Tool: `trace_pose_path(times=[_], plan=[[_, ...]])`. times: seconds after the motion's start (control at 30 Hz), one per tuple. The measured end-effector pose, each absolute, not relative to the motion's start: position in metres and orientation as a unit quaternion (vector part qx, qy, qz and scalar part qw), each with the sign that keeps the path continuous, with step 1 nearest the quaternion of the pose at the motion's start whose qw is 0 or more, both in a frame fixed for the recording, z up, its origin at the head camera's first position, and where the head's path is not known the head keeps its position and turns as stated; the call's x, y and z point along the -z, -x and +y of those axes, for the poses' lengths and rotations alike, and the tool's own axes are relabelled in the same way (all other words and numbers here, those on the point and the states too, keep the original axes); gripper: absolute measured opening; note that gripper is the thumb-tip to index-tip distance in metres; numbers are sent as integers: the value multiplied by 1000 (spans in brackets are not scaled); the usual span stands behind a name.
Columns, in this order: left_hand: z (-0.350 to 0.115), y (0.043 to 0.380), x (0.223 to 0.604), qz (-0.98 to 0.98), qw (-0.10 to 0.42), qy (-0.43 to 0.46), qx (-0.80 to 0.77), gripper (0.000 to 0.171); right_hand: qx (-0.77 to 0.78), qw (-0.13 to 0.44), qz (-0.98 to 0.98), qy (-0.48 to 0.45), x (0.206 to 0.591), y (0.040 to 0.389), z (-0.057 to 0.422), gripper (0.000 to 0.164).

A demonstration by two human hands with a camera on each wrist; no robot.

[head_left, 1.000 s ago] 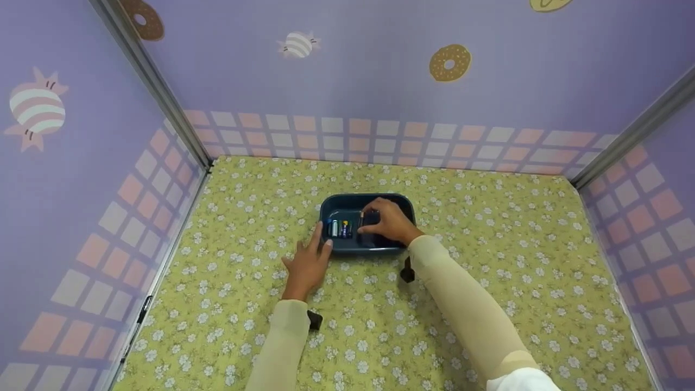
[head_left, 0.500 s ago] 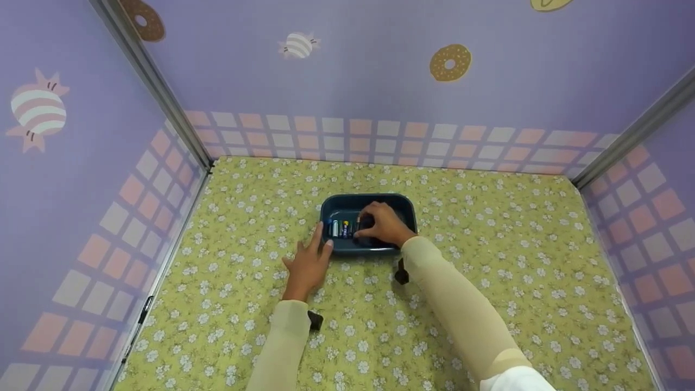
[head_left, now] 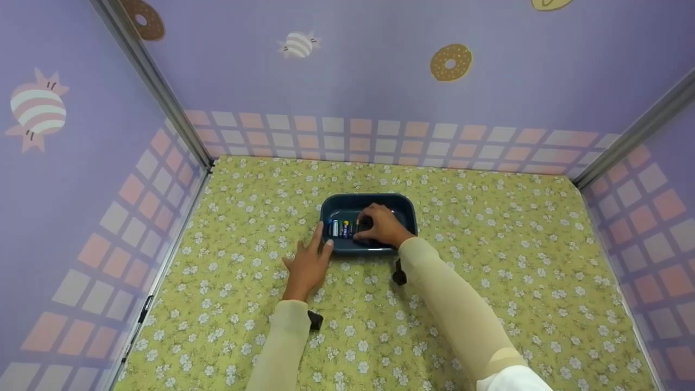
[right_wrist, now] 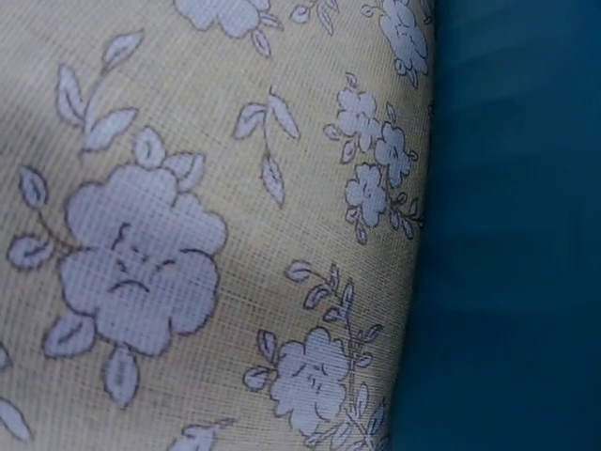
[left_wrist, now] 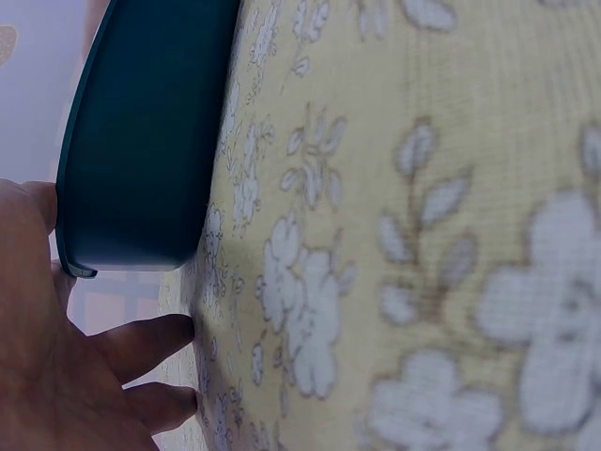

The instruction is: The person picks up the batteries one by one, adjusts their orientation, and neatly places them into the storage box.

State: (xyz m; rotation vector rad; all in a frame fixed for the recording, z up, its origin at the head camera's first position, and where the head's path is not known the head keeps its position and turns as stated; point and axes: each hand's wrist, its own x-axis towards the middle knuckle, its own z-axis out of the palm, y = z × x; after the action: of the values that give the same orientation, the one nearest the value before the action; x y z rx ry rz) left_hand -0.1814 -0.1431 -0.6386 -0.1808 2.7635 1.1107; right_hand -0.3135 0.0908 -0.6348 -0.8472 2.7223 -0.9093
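Note:
A dark teal basin (head_left: pixel 369 251) stands on the floral cloth; in its left half several small cylinders that look like batteries (head_left: pixel 341 229) lie side by side, one pale and one purple and yellow. Over them my right hand (head_left: pixel 383 224) reaches inside, pinching a dark battery (head_left: pixel 357 225) with a copper-coloured end at the row's right end. My left hand (head_left: pixel 309 265) rests at the basin's near left corner, fingers spread and touching the rim. In the left wrist view, this hand (left_wrist: pixel 56 348) has other fingertips on the cloth. The right wrist view hides the right hand, showing only basin wall (right_wrist: pixel 507 235) and cloth.
Yellow floral cloth (head_left: pixel 488 282) covers the surface around the basin. Purple printed walls (head_left: pixel 369 81) enclose it at the back and both sides, with metal posts at the corners. A black wrist device (head_left: pixel 315 320) shows beside the left sleeve.
My right hand has moved slightly left inside the basin, bringing the dark battery up to the others in the row. My left hand has stayed in place.

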Motion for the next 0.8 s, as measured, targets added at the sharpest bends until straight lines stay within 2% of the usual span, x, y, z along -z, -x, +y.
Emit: trace_pose_path(times=[0.4, 0.8], plan=[[-143, 182, 639, 922, 83, 64, -372, 63, 295, 92, 909, 278, 635, 315, 88, 46], [-144, 181, 641, 916, 81, 61, -388, 66, 275, 80, 913, 290, 640, 316, 87, 51]])
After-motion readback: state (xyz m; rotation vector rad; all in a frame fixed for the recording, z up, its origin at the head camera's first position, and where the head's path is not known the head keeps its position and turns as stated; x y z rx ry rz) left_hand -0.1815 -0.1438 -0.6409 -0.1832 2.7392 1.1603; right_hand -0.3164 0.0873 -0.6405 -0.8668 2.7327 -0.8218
